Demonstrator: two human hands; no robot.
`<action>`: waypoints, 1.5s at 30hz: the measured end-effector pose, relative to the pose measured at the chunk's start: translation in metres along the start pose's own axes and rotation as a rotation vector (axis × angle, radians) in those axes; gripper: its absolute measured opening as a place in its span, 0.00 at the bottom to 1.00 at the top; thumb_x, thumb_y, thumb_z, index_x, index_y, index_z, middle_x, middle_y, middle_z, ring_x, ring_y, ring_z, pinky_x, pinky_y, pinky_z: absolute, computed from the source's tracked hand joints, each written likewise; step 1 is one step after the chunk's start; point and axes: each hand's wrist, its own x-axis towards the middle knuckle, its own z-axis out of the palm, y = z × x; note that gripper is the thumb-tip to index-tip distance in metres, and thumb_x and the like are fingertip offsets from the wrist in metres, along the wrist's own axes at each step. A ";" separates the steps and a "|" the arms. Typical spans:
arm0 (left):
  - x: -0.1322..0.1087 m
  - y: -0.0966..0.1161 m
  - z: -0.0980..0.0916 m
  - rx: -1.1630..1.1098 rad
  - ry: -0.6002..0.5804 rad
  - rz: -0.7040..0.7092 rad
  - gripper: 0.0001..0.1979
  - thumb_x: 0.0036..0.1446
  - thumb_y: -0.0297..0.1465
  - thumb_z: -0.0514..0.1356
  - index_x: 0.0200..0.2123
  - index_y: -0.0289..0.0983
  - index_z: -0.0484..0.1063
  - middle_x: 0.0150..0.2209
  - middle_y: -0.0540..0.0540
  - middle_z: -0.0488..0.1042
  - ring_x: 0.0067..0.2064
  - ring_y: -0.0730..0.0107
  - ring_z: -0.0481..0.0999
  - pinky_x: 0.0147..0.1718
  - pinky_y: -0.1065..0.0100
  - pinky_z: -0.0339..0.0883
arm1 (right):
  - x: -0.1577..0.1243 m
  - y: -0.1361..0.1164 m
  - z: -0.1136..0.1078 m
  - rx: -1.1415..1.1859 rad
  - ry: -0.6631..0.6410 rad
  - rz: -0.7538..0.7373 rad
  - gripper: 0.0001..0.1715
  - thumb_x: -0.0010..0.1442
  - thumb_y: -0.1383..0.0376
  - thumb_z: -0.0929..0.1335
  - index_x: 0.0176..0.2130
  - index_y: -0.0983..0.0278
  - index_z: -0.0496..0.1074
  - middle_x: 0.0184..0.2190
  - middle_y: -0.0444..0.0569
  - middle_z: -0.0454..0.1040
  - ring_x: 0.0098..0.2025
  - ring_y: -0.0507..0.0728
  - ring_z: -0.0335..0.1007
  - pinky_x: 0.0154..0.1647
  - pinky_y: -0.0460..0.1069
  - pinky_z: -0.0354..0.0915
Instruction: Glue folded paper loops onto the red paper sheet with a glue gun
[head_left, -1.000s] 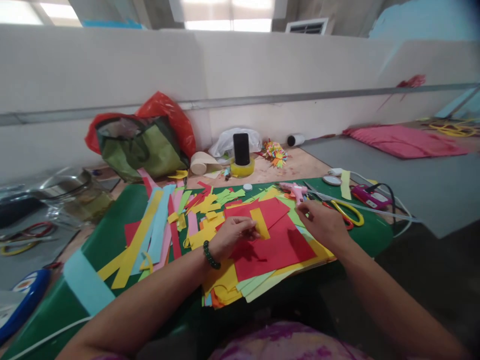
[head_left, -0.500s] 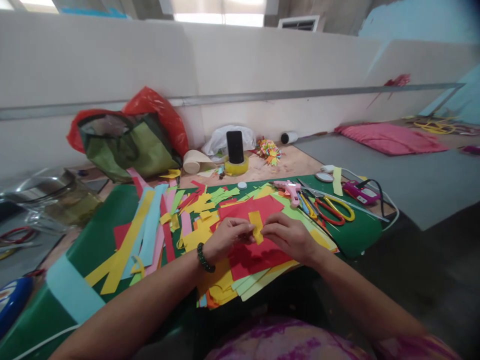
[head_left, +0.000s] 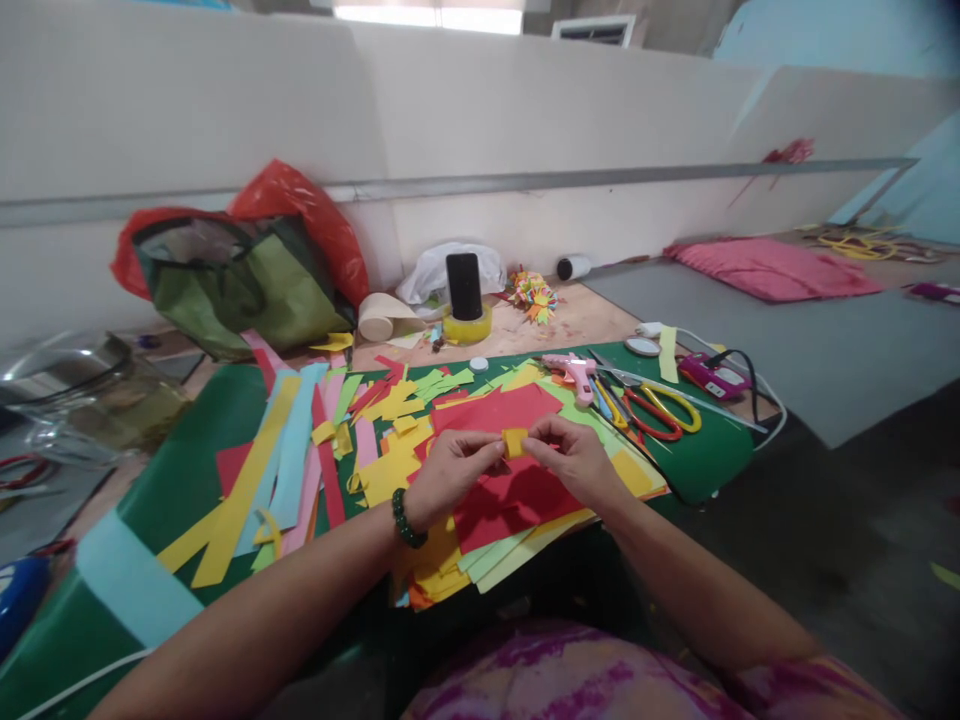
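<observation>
A small piece of yellow paper (head_left: pixel 514 443) is pinched between my two hands above a red sheet of paper (head_left: pixel 495 510). My left hand (head_left: pixel 459 468), with a dark green bead bracelet (head_left: pixel 406 520) at the wrist, grips its left edge. On the right edge, the thumb and fingers of my right hand (head_left: pixel 574 457) are closed. The piece looks short and folded or curled over. Under the red sheet lies a stack of yellow and light green paper (head_left: pixel 517 562). Yellow, red and green scraps (head_left: pixel 397 402) are scattered just beyond my left hand.
To the right lie a pink glue gun (head_left: pixel 574 378), scissors with red and yellow handles (head_left: pixel 660 415) and a purple power strip (head_left: pixel 712 376). A phone (head_left: pixel 464 287) stands in a tape roll (head_left: pixel 467 325) at the back. Left are paper strips (head_left: pixel 259 475), a green bag (head_left: pixel 232 290) and a glass jar (head_left: pixel 112 400).
The yellow piece stood upright as a longer strip; now it shows shorter, folded or rolled over, held level between both hands. My right hand has turned slightly, and the whole view has shifted a little.
</observation>
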 end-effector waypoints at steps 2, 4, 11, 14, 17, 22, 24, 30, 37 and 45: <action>0.000 -0.001 0.000 0.023 -0.009 0.007 0.14 0.47 0.40 0.65 0.25 0.33 0.79 0.23 0.45 0.77 0.27 0.71 0.73 0.31 0.71 0.68 | 0.001 -0.001 0.000 0.015 0.001 0.022 0.14 0.52 0.55 0.69 0.24 0.62 0.67 0.21 0.42 0.65 0.24 0.50 0.59 0.23 0.46 0.58; 0.000 -0.002 0.000 0.040 -0.012 0.016 0.14 0.48 0.40 0.65 0.25 0.33 0.79 0.23 0.45 0.77 0.27 0.71 0.74 0.32 0.71 0.68 | 0.001 -0.001 0.001 0.015 0.000 0.035 0.13 0.51 0.56 0.69 0.24 0.62 0.67 0.21 0.42 0.66 0.24 0.50 0.59 0.25 0.46 0.59; -0.001 -0.001 0.000 0.096 -0.027 0.050 0.14 0.50 0.39 0.63 0.23 0.34 0.78 0.23 0.45 0.77 0.27 0.71 0.73 0.31 0.71 0.67 | 0.001 0.001 0.004 0.027 0.029 0.058 0.14 0.49 0.55 0.69 0.23 0.62 0.67 0.21 0.42 0.67 0.24 0.51 0.61 0.26 0.47 0.60; -0.001 -0.001 -0.001 0.127 -0.028 0.073 0.14 0.50 0.40 0.63 0.23 0.34 0.78 0.23 0.45 0.77 0.27 0.70 0.73 0.31 0.71 0.66 | 0.001 0.002 0.004 0.041 0.029 0.060 0.14 0.49 0.55 0.69 0.23 0.62 0.67 0.21 0.42 0.67 0.24 0.51 0.61 0.26 0.47 0.60; -0.001 -0.001 -0.001 0.135 -0.029 0.080 0.14 0.51 0.40 0.63 0.24 0.34 0.78 0.23 0.45 0.77 0.27 0.70 0.73 0.31 0.71 0.66 | 0.000 0.002 0.005 0.065 0.026 0.063 0.15 0.49 0.55 0.70 0.23 0.62 0.67 0.20 0.42 0.66 0.24 0.50 0.60 0.25 0.46 0.59; -0.001 -0.002 -0.001 0.145 -0.040 0.084 0.15 0.51 0.40 0.62 0.24 0.35 0.79 0.23 0.45 0.77 0.27 0.70 0.73 0.31 0.71 0.66 | -0.001 0.003 0.005 0.070 0.028 0.062 0.17 0.50 0.53 0.70 0.23 0.62 0.67 0.20 0.42 0.66 0.23 0.50 0.59 0.24 0.46 0.59; 0.000 -0.003 -0.001 0.153 -0.040 0.089 0.15 0.51 0.40 0.62 0.24 0.35 0.79 0.23 0.45 0.77 0.27 0.70 0.74 0.31 0.71 0.66 | -0.001 0.003 0.004 0.066 0.030 0.064 0.17 0.50 0.53 0.70 0.23 0.62 0.67 0.20 0.42 0.66 0.23 0.50 0.59 0.24 0.46 0.59; -0.001 -0.002 -0.001 0.170 -0.056 0.101 0.14 0.51 0.40 0.62 0.25 0.35 0.78 0.24 0.45 0.77 0.28 0.69 0.74 0.31 0.71 0.65 | -0.001 0.002 0.004 0.039 0.026 0.069 0.14 0.50 0.55 0.69 0.23 0.62 0.67 0.21 0.42 0.68 0.24 0.51 0.61 0.27 0.47 0.60; -0.002 -0.002 0.001 0.166 -0.064 0.084 0.14 0.50 0.41 0.62 0.25 0.35 0.78 0.23 0.46 0.76 0.27 0.70 0.72 0.30 0.71 0.65 | -0.002 -0.002 0.006 0.152 0.066 0.097 0.17 0.45 0.57 0.72 0.31 0.61 0.64 0.28 0.43 0.70 0.32 0.53 0.68 0.29 0.47 0.65; -0.005 0.001 0.005 -0.008 -0.113 -0.009 0.14 0.48 0.41 0.64 0.31 0.35 0.74 0.29 0.48 0.74 0.30 0.70 0.74 0.31 0.70 0.68 | -0.003 0.001 0.010 0.306 0.054 0.099 0.22 0.46 0.59 0.72 0.38 0.59 0.59 0.24 0.38 0.68 0.25 0.50 0.64 0.27 0.46 0.63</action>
